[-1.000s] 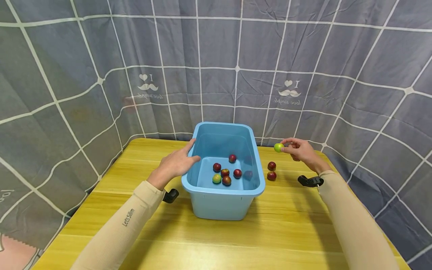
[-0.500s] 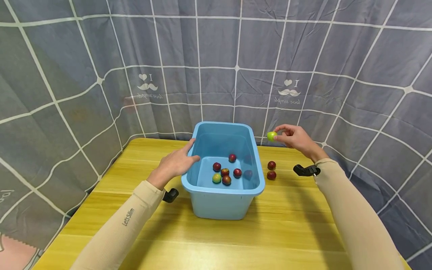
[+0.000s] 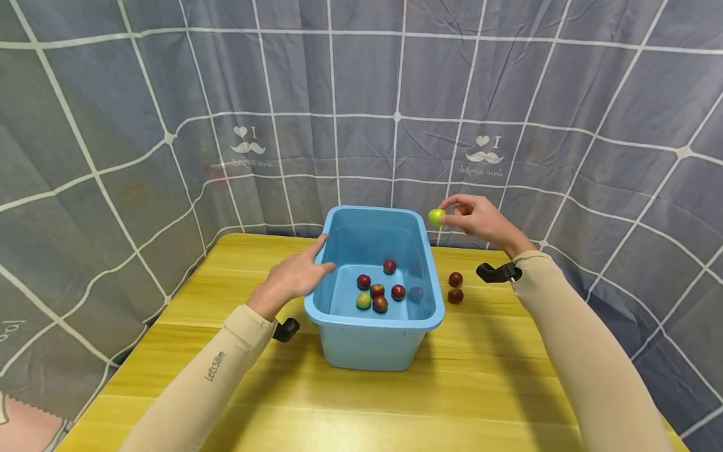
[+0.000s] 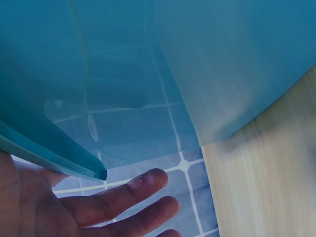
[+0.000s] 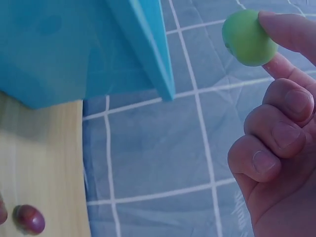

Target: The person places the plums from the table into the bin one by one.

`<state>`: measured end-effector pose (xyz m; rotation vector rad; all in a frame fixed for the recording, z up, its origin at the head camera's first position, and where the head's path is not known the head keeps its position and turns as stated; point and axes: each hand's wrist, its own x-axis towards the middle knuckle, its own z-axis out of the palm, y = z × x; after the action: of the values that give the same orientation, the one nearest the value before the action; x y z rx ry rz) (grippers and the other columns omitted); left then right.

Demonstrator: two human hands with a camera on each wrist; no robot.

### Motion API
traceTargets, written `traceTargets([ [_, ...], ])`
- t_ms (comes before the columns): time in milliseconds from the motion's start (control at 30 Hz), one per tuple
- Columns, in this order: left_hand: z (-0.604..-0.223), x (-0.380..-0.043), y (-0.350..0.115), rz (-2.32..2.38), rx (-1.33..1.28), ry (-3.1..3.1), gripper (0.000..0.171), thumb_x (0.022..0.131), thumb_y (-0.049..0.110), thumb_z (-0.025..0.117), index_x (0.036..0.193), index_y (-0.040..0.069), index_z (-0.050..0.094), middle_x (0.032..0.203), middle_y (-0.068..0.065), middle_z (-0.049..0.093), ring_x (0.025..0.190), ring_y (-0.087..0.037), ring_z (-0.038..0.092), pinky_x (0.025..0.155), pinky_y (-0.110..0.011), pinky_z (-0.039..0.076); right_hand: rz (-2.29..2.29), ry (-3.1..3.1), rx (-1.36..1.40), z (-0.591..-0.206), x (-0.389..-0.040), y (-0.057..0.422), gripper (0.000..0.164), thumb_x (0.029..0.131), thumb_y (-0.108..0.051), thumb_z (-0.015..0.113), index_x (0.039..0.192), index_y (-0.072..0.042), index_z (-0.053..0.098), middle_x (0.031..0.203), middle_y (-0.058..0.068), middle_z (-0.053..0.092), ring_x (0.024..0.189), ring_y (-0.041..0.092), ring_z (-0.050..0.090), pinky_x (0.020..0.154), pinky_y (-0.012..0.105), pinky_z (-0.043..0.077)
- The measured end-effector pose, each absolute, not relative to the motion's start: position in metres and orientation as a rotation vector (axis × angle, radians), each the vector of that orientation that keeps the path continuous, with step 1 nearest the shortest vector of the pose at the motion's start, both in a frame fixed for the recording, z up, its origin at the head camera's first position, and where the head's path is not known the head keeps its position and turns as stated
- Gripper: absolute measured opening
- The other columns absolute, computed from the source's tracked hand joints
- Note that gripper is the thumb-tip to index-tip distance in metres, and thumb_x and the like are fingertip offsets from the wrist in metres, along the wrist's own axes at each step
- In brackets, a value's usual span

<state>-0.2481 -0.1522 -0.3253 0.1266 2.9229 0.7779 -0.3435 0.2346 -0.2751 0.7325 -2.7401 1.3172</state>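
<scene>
In the head view, my right hand (image 3: 477,218) pinches a green plum (image 3: 437,217) between thumb and fingertips, in the air just right of the blue plastic bin's (image 3: 374,323) far right corner. The right wrist view shows this green plum (image 5: 249,38) plainly, with the other fingers folded toward the palm. My left hand (image 3: 295,276) rests on the bin's left rim, its thumb reaching over the edge. Seen by the left wrist, the fingers (image 4: 116,197) of that hand stretch out loosely below the rim. Several dark red plums (image 3: 398,292) and one green plum (image 3: 364,301) lie inside the bin.
Two dark red plums (image 3: 455,287) lie on the wooden table (image 3: 361,408) to the right of the bin. A grey curtain with white grid lines (image 3: 361,150) hangs behind the table and along both sides.
My right hand has risen and moved left with the green plum, from above the table's right side to near the bin's far right corner. The left hand keeps its place.
</scene>
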Motion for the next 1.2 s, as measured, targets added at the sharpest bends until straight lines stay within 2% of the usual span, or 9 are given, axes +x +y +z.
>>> traceTargets([
  [167, -0.326, -0.247, -0.152, 0.778, 0.118, 2.915, 0.078, 0.098, 0.055, 0.045, 0.163, 0.037, 0.006, 0.162, -0.012, 0.036, 0.131, -0.041, 0.054, 0.077, -0.047, 0.052, 1.3, -2.746, 0.778, -0.269, -0.347, 0.22, 0.033, 0.093, -0.038, 0.073, 0.118, -0.018, 0.067, 0.072, 0.008, 0.047, 0.057, 0.017, 0.039, 0.055, 0.029, 0.036],
  [400, -0.325, -0.247, -0.154, 0.766, 0.115, 2.921, 0.078, 0.098, 0.057, 0.044, 0.163, 0.037, 0.005, 0.16, -0.014, 0.038, 0.127, -0.041, 0.057, 0.068, -0.042, 0.05, 1.262, -2.772, 0.83, -0.26, -0.354, 0.198, 0.028, 0.092, -0.034, 0.074, 0.115, -0.019, 0.069, 0.071, 0.007, 0.048, 0.057, 0.017, 0.04, 0.055, 0.028, 0.035],
  [667, -0.325, -0.248, -0.154, 0.778, 0.109, 2.912, 0.078, 0.098, 0.056, 0.044, 0.163, 0.038, 0.005, 0.16, -0.013, 0.039, 0.124, -0.04, 0.059, 0.064, -0.039, 0.048, 1.2, -2.828, 0.824, -0.248, -0.363, 0.173, 0.029, 0.095, -0.023, 0.071, 0.12, -0.009, 0.067, 0.067, 0.004, 0.044, 0.054, 0.016, 0.037, 0.054, 0.029, 0.033],
  [933, -0.324, -0.248, -0.153, 0.769, 0.113, 2.92, 0.078, 0.098, 0.057, 0.044, 0.163, 0.038, 0.004, 0.16, -0.013, 0.038, 0.13, -0.042, 0.055, 0.073, -0.046, 0.051, 1.249, -2.821, 0.868, -0.247, -0.372, 0.156, 0.032, 0.091, -0.032, 0.075, 0.117, -0.014, 0.069, 0.069, 0.001, 0.046, 0.058, 0.016, 0.041, 0.056, 0.029, 0.036],
  [1200, -0.325, -0.248, -0.151, 0.765, 0.119, 2.924, 0.078, 0.098, 0.057, 0.044, 0.163, 0.038, 0.005, 0.16, -0.013, 0.038, 0.131, -0.042, 0.054, 0.077, -0.049, 0.052, 1.184, -2.847, 0.88, -0.253, -0.379, 0.142, 0.028, 0.09, -0.035, 0.076, 0.113, -0.02, 0.07, 0.078, 0.009, 0.053, 0.068, 0.021, 0.048, 0.063, 0.031, 0.042],
])
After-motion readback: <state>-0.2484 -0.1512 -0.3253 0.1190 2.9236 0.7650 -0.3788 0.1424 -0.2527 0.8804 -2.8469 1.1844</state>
